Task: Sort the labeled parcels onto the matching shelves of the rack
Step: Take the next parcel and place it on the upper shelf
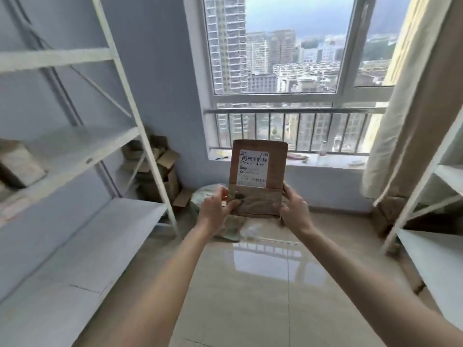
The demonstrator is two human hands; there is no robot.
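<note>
Both arms out in front, parcel (258, 179) upright in mid-air between hands, label (253, 169) facing camera.
Left hand (216, 209) pinches lower left edge, thumb on front. Right hand (295, 209) grips lower right edge, fingers curled behind.
Step, by my read: checking label; handwritten mark looks like "2", print too blurred to read.
Left rack (75, 151) just beside, one parcel on its middle shelf; right rack (426, 196) also near.
Next: pick matching shelf, turn, set parcel flat.
Far: box pile (160, 171) in corner, window (283, 58).

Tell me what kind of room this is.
Probably a spare high-rise apartment room used for parcel sorting: white metal racks along both sides, a heap of cardboard boxes in the corner, and tower blocks beyond the barred window. Both hands hold a labeled brown parcel.
</note>
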